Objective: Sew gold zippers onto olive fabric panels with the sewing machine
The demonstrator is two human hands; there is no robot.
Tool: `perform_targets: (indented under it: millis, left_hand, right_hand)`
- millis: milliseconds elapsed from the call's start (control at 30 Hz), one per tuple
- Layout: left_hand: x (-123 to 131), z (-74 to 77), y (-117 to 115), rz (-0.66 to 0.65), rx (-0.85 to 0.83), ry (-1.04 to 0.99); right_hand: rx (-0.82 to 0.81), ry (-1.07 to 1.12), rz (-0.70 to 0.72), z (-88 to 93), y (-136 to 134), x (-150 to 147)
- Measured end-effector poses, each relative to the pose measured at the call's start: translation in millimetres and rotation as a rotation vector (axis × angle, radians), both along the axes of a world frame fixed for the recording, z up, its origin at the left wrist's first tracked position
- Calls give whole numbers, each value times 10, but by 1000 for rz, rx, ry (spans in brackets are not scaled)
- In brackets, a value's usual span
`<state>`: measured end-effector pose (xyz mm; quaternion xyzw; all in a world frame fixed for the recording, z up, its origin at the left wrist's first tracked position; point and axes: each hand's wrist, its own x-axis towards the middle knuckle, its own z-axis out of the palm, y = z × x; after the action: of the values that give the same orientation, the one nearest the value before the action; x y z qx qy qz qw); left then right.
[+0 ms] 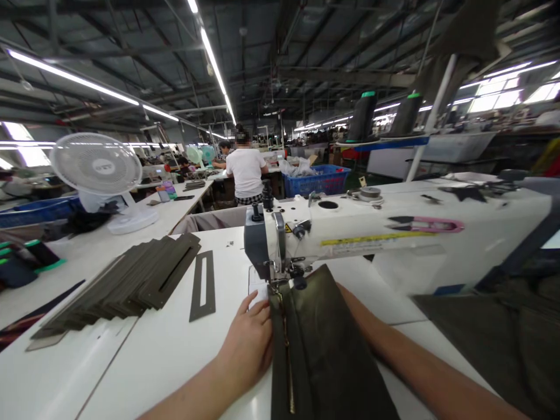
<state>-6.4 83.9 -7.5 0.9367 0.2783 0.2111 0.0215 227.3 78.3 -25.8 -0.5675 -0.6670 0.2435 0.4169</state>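
Observation:
A dark olive fabric piece (324,344) with a zipper along its left edge lies under the needle of a white sewing machine (371,233). My left hand (247,341) rests flat on the table with its fingers stretched out, touching the fabric's left edge just before the presser foot (275,286). My right forearm (420,364) runs under or behind the fabric from the right. The right hand itself is hidden by the cloth.
A fanned stack of dark slotted fabric pieces (126,283) and one single piece (203,286) lie at left on the white table (166,356). A desk fan (98,175) stands at back left. Pink snips (426,223) lie on the machine. More dark fabric (494,344) at right. A person in white sits ahead.

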Motion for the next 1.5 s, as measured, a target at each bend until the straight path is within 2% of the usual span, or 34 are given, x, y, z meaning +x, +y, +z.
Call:
perform_targets:
  millis: [200,267,367,433,533,633,733,800,867,967,1067,1133,1267,1500]
  left_hand:
    - [3,-126,42,3,47,-44]
    - [9,-123,41,19,50,-22]
    - [30,-97,43,29,65,24]
    - [43,-81,43,22,84,37]
    - [56,-71,38,21,97,37]
    - [65,-72,31,29,90,49]
    - [70,-68,15,47,79,55]
    - [70,-57,-4,64,69,43]
    - [63,-45,-27,79,58,17]
    - [37,-51,-49,139,65,-73]
    - [-4,-114,-22,185,124,-181]
    - [-29,-170,26,121,154,-181]
    - [-50,-223,125,-33,176,-108]
    - [-34,-154,152,-102,155,-75]
  right_hand:
    - [-120,-146,-204,112,69,186]
    - [-113,-319,-252,122,87,146]
    - [-9,-685,-342,121,78,69]
    - [36,-893,-339,117,59,48]
    - [-4,-1041,-341,99,48,75]
    - [-98,-1002,-387,78,79,131]
    - [-134,-980,-363,96,99,140]
    - [-65,-1015,-359,139,66,83]
    - [79,-1026,-332,180,-7,-37]
    - [337,-856,-130,154,-142,-297]
    - [451,-676,103,30,-219,-524]
    - [446,-666,167,-44,-229,-601]
    - [398,-710,192,-72,-221,-628]
    - [379,-732,205,-22,-221,-626]
